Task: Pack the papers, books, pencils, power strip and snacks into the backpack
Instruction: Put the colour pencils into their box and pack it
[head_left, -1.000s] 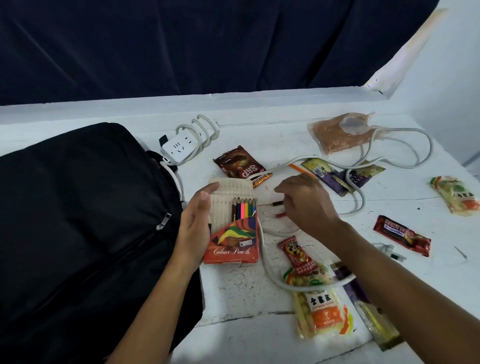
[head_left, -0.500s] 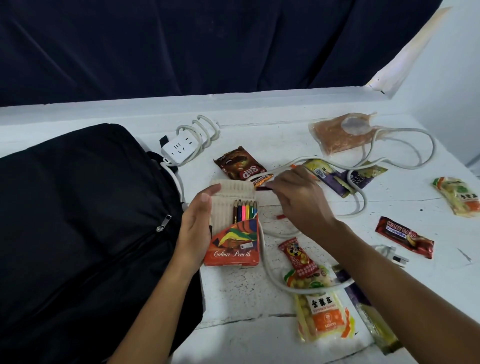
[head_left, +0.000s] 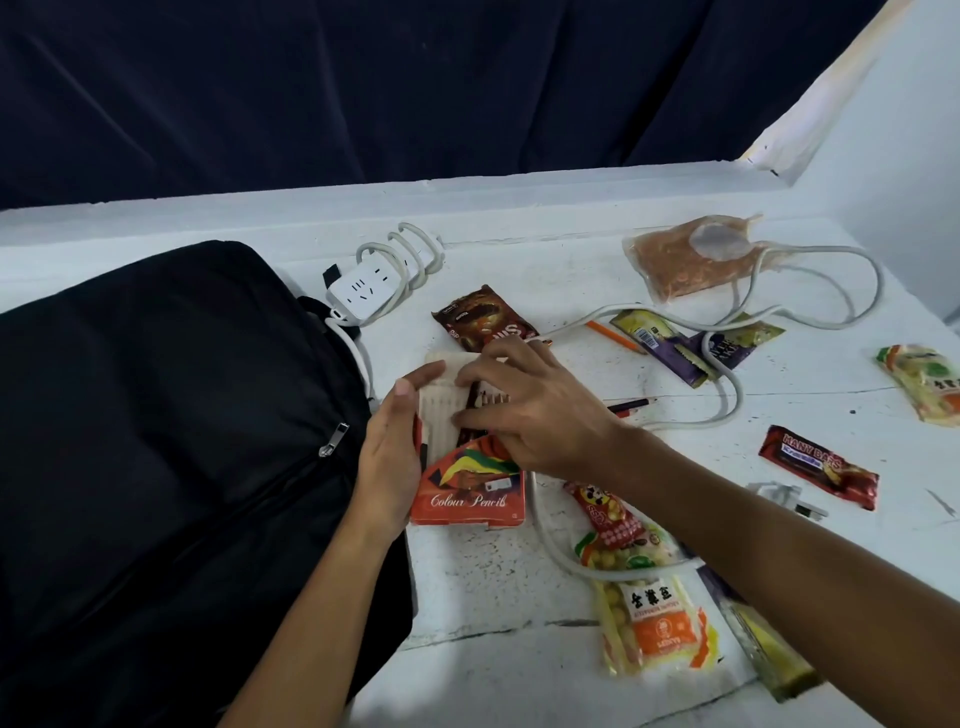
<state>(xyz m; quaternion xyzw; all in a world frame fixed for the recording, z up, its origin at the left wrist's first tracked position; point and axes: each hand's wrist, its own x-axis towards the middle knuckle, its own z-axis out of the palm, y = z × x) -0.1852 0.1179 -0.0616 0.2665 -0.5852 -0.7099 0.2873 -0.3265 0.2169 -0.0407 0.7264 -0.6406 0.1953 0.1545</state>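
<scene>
The black backpack (head_left: 156, 441) lies zipped on the left of the white table. Beside it sits an orange "Colour Pencils" box (head_left: 467, 501) with its tray slid out. My left hand (head_left: 389, 457) grips the box by its left edge, thumb on the tray top. Over the tray, my right hand (head_left: 540, 415) pinches a dark pencil among the pencils there. Two loose pencils (head_left: 631, 404) and an orange pencil (head_left: 613, 335) lie to the right. The white power strip (head_left: 363, 291) rests behind the box, and its cable (head_left: 727, 410) snakes across the table.
Snacks lie scattered: a brown packet (head_left: 483, 322), an orange noodle bag (head_left: 691, 260), purple packets (head_left: 670, 348), a red bar (head_left: 818, 465), a red sweet pack (head_left: 605, 514) and a yellow pea bag (head_left: 654, 623). A dark curtain hangs behind the table.
My right hand picked a pencil off the table right of the box and moved left with it over the open tray. My left hand kept its hold on the box.
</scene>
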